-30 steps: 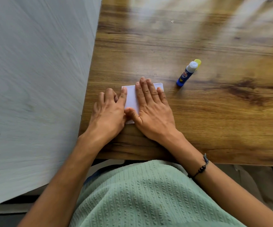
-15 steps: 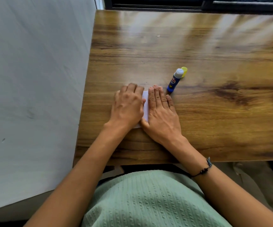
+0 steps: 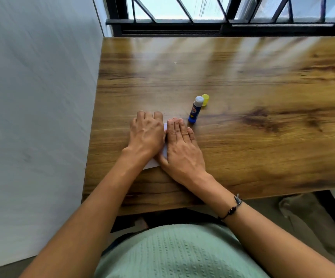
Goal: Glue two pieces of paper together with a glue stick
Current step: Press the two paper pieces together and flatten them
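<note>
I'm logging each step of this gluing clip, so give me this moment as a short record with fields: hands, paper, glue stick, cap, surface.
left hand: flat, palm down on the paper
right hand: flat, palm down on the paper, beside the left
paper: white, mostly covered by both hands
glue stick: blue, uncapped, on the table beyond the right hand, untouched
cap: yellow, beside the stick's tip
table: wooden
</note>
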A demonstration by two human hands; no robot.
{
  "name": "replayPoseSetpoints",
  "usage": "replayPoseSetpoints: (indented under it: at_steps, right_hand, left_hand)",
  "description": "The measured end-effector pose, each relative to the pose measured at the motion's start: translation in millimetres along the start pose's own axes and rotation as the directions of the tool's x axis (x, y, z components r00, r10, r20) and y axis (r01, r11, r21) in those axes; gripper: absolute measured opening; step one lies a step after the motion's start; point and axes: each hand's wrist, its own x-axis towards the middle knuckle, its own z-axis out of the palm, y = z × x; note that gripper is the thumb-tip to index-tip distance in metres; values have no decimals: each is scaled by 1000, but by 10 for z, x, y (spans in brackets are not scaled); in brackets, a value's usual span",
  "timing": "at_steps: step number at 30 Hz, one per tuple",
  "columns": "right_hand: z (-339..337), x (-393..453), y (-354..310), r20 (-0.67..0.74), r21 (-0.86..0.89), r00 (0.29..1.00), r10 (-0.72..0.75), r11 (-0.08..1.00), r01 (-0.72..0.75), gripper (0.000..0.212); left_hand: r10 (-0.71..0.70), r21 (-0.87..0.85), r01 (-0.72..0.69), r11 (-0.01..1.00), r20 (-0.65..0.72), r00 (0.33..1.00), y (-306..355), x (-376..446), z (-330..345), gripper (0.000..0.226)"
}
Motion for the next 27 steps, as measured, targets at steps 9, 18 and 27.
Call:
replayPoseSetpoints:
  at_steps: [9,18,27]
  right_hand:
    - [-18,18,-46,14,16,1000,-5,1000,5,80]
    - [-54,18,-34,-188,489,981,55,871,45,70]
    - [-388,355,-91,-242,709,948,208,705,27,21]
  left_hand:
    - [-7,-6,8,1000,119,993,-14,31,-103,33]
    - [-30,-426,109,898,187,982,-115,19,-273,22]
    - [-2,-665,-26,747,-41,999,-194,46,-529,11]
